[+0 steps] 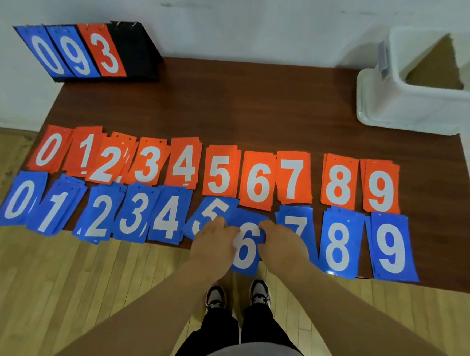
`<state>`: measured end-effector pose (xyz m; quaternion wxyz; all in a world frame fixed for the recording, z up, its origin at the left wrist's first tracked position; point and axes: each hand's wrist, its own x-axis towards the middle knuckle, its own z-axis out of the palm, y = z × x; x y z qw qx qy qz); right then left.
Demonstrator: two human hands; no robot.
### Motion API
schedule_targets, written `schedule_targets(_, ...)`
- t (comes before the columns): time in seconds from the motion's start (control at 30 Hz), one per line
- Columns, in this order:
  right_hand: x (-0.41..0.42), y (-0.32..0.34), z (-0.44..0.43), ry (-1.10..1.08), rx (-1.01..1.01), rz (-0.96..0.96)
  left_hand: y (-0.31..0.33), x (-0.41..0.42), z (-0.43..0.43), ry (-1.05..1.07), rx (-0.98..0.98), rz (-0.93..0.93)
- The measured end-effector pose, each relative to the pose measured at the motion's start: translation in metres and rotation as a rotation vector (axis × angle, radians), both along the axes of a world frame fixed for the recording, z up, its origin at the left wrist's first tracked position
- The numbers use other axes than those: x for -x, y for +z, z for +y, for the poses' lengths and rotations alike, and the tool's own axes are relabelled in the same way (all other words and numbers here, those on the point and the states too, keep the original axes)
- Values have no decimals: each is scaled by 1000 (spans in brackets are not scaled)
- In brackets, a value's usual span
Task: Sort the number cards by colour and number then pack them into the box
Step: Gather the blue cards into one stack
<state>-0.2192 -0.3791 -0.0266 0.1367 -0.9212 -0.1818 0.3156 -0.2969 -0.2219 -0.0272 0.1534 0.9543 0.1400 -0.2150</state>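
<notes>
The surface (232, 116) stretches away ahead of both hands, dark brown, with its near edge just under the wrists. The box (394, 111), a white bin, sits at the far corner, well ahead of the right hand (284, 245) and off to its right; the left hand (214, 241) lies farther from it. A scoreboard (137, 51) showing 0, 9 and 3 leans well ahead and to the left of the left hand. Just beyond the fingers runs the red row (220, 171), piles 0 to 9 side by side. The blue row (97, 215) runs to either side of the hands, in the same order. Between the hands lies the blue 6 (246, 251), a pile whose long axis points away from the person, tilted a little, with its near end hanging past the edge of the surface. The left hand grips its left long side and partly covers the blue 5 (215, 207); the right hand grips its right long side and overlaps the blue 7 (297, 221). The fingers of both are curled on the pile, not spread. Sorting looks finished, so I judge this to be squaring up a pile for packing. Any carry to the box would run forward and rightward, which favours the right hand.
</notes>
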Motion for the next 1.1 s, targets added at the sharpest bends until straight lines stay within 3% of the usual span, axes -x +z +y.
schedule_targets(0.2, -6, 41, 4, -42, -107, -35, 42, 13, 32, 165, 69, -154)
schedule_targets(0.53, 7, 95, 106, 159, -145, -211, 82, 87, 143, 442, -9, -339)
schedule_targets(0.9, 127, 81, 305, 158, -148, -128, 84, 238, 352, 597, -12, -291)
schedule_targets(1.1, 160, 81, 376, 136, -167, -98, 83, 277, 418, 638, 64, -271)
